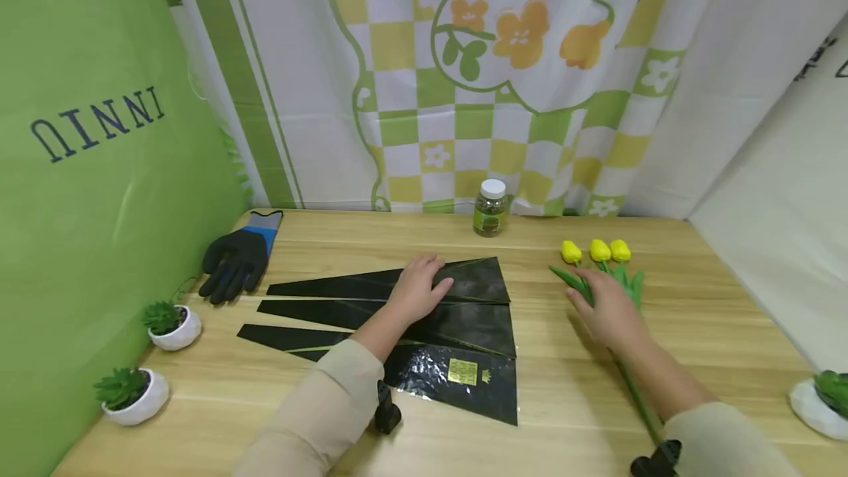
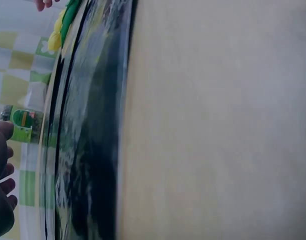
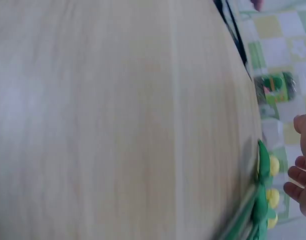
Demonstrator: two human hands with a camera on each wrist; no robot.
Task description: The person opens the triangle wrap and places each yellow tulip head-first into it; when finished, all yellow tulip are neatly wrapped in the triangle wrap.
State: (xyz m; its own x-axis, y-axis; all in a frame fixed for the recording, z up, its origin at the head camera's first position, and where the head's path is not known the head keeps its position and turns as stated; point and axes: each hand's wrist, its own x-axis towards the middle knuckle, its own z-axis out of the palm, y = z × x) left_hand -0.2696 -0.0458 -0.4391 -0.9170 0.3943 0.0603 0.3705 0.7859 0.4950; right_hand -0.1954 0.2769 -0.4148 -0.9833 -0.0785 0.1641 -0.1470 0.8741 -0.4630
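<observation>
Three tapered, glossy black flower sleeves lie side by side on the wooden table in the head view: a far sleeve (image 1: 473,278), a middle one (image 1: 477,326) and a near one (image 1: 430,374) with a gold print. Over the far and middle sleeves is my left hand (image 1: 416,289), fingers relaxed and pointing away; whether it touches them is unclear. On the right lie yellow artificial tulips (image 1: 599,250) with green leaves and long stems. My right hand (image 1: 609,315) is over their leaves, partly covering them. Its fingers look loosely bent in the right wrist view, with nothing visibly gripped.
A white-capped jar (image 1: 490,208) stands at the back edge. A black work glove (image 1: 238,256) lies at the back left. Potted succulents stand at the left, one nearer (image 1: 135,396) and one farther (image 1: 174,326); another white pot (image 1: 818,407) is at the right edge.
</observation>
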